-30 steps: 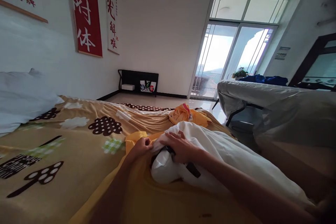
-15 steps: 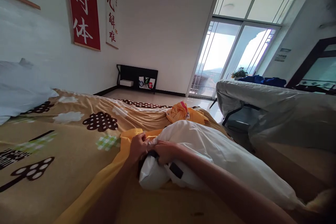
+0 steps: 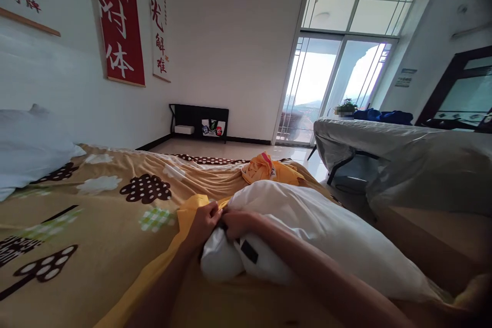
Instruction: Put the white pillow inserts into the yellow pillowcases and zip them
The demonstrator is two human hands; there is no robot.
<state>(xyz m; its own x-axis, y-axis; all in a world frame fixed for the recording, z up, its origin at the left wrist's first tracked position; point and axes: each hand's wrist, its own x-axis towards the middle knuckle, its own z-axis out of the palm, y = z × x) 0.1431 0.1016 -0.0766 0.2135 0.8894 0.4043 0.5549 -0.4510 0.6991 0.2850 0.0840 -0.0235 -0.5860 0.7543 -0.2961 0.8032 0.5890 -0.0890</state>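
White pillow [image 3: 338,225] lies on yellow cloth [image 3: 188,209], spread over a patterned blanket [image 3: 103,233]; whether any of its near end sits inside the cloth cannot be told. Left hand [image 3: 204,221] and right hand [image 3: 240,223] meet there, the right one's fingers curled tight on the pillow's gathered end, beside a black tag [image 3: 249,251]; the left's are bent in, but what they pinch is hidden. Near the far wall, a low black shelf [image 3: 196,113] holds a white box [image 3: 184,129] and a printed bag [image 3: 213,128], its contents hidden. An orange cloth bundle [image 3: 262,169] rests beyond the pillow. A second ago the right hand lay spread over the pillow, apart from the left; now it is drawn in against it, and the pillow's end sits further left in view.
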